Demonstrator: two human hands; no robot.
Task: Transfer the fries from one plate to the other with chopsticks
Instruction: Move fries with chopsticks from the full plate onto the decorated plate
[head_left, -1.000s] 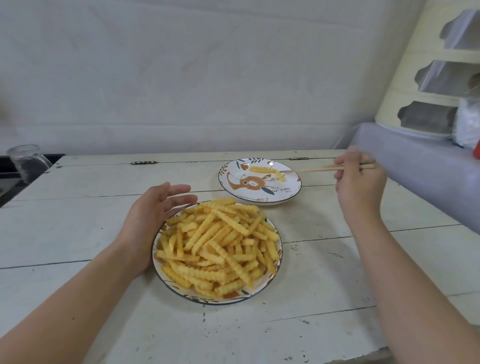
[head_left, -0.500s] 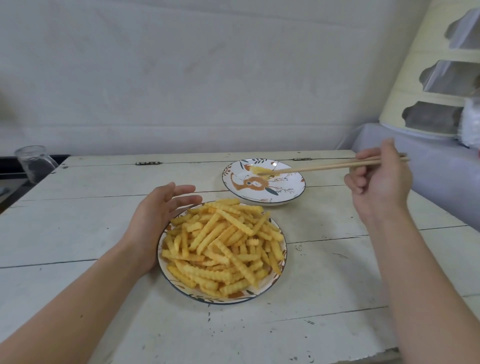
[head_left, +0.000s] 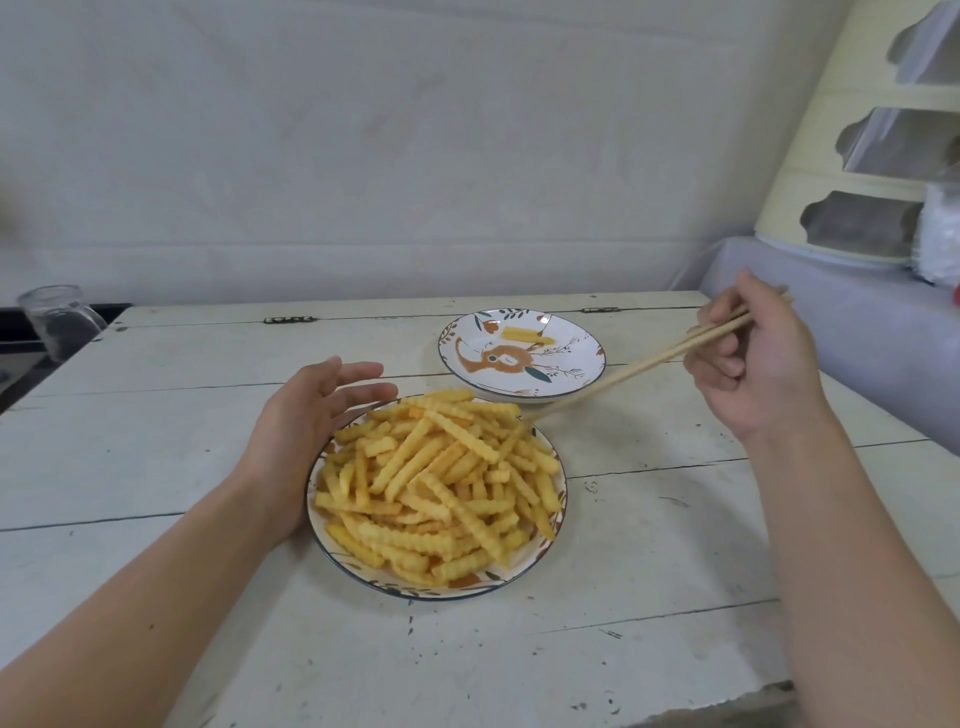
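On the white plank table (head_left: 156, 441), the nearer plate (head_left: 558, 525) sits close to the front edge and carries a heaped pile of crinkle-cut fries (head_left: 441, 483); just beyond it and slightly to the right sits the second plate (head_left: 587, 338), patterned with leaves and an orange figure, with a single fry (head_left: 522, 333) lying on its far half; the two plates are just beside each other, their rims nearly meeting. The left hand (head_left: 301, 441) rests against the left rim of the heaped plate, its fingers straight and slightly spread, curving round the far-left edge and holding nothing; the right hand (head_left: 753, 364) is raised to the right of the second plate, its fingers curled round a pair of wooden chopsticks (head_left: 639, 369); the sticks slant down and to the left across the near rim of the second plate; their tips lie close together at the far-right edge of the pile, carrying no fry. At the far left, beyond the table edge, stands a clear glass jar (head_left: 57, 322); at the far right a pale cream rack (head_left: 857, 156) stands on a grey ledge.
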